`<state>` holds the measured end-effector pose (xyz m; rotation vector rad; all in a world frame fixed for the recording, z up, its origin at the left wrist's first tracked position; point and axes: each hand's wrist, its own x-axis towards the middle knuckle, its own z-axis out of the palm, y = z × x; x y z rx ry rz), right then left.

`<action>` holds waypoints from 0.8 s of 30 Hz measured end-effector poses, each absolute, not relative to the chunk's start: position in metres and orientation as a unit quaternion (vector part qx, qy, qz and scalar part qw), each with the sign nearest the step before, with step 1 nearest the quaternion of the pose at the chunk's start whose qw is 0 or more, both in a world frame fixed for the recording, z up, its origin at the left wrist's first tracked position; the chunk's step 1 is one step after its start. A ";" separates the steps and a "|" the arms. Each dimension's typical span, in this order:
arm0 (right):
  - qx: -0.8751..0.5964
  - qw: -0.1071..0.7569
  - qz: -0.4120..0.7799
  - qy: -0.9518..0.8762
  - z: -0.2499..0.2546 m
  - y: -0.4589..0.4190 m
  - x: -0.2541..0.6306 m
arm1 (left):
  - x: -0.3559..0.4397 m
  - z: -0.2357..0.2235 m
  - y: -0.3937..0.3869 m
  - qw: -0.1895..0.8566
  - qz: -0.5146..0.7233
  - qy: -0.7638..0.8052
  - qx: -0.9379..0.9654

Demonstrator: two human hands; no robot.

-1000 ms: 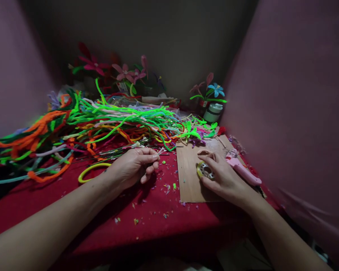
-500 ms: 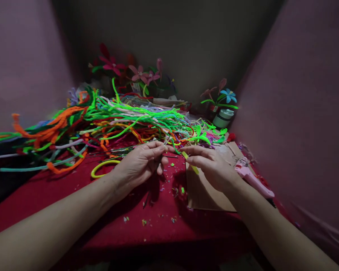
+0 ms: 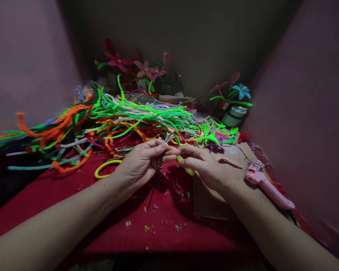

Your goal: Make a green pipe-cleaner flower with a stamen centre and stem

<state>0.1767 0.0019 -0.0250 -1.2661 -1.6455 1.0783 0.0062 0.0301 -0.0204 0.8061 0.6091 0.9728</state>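
In my left hand (image 3: 147, 158), thumb and fingers pinch a small bundle of thin white stamens (image 3: 168, 137). A thin dark wire (image 3: 151, 195) runs down from the same hand. Close by on the right, my right hand (image 3: 205, 163) is closed around a flat yellow strip (image 3: 188, 170), whose kind I cannot make out. The fingertips of both hands nearly meet. A yellow ring (image 3: 96, 172) lies beside my left wrist, partly hidden by it.
A large heap of coloured pipe cleaners (image 3: 147, 113) lies across the back. Finished pipe-cleaner flowers (image 3: 144, 69) stand behind it. At right are a pink glue gun (image 3: 267, 184), a cardboard sheet (image 3: 209, 203) and a pale green jar (image 3: 234, 116). Scraps litter the red cloth (image 3: 115, 229).
The view has shifted slightly, so the scene sits further right. The stamens spread more visibly above my left hand, and the dark wire now shows below it. My hands have come closer together.
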 end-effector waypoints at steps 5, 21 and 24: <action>-0.496 0.380 0.425 -0.655 -0.022 -0.002 0.172 | 0.008 -0.022 0.027 0.776 0.435 0.260 0.376; -0.490 0.485 0.452 -0.566 -0.019 -0.004 0.180 | 0.009 -0.026 0.031 0.775 0.418 0.306 0.364; -0.464 0.476 0.474 -0.577 -0.018 -0.005 0.172 | 0.011 -0.030 0.030 0.770 0.405 0.311 0.382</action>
